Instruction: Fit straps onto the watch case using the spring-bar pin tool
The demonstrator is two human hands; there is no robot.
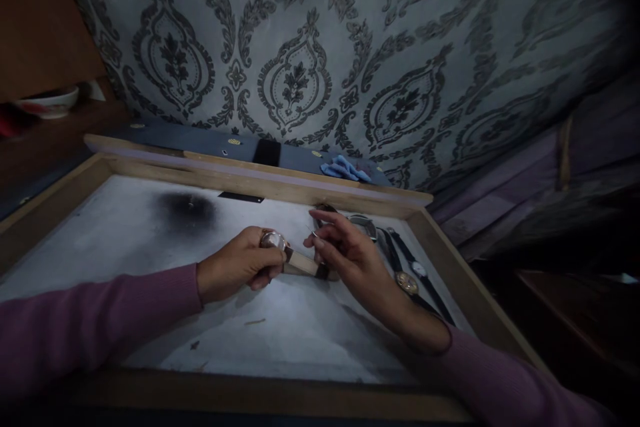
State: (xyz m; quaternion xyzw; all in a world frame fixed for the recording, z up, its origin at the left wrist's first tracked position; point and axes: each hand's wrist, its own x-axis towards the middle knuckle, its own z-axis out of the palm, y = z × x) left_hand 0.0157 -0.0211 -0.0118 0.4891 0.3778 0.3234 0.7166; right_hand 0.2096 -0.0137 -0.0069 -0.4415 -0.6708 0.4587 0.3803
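My left hand is closed around a wristwatch, its round case tilted up between thumb and fingers. From the case, the watch's pale-lined strap stretches right, its far end partly hidden behind my right hand. Thumb and fingers of that hand pinch a small, thin, shiny piece, too small to name for sure. It is held just right of the watch case, above the strap.
Several other watches lie at the right, among them a gold-faced watch and a white-faced watch. A wooden-framed tray surrounds the work area. Behind it are a blue cloth and a dark phone-like object. A black strip lies inside.
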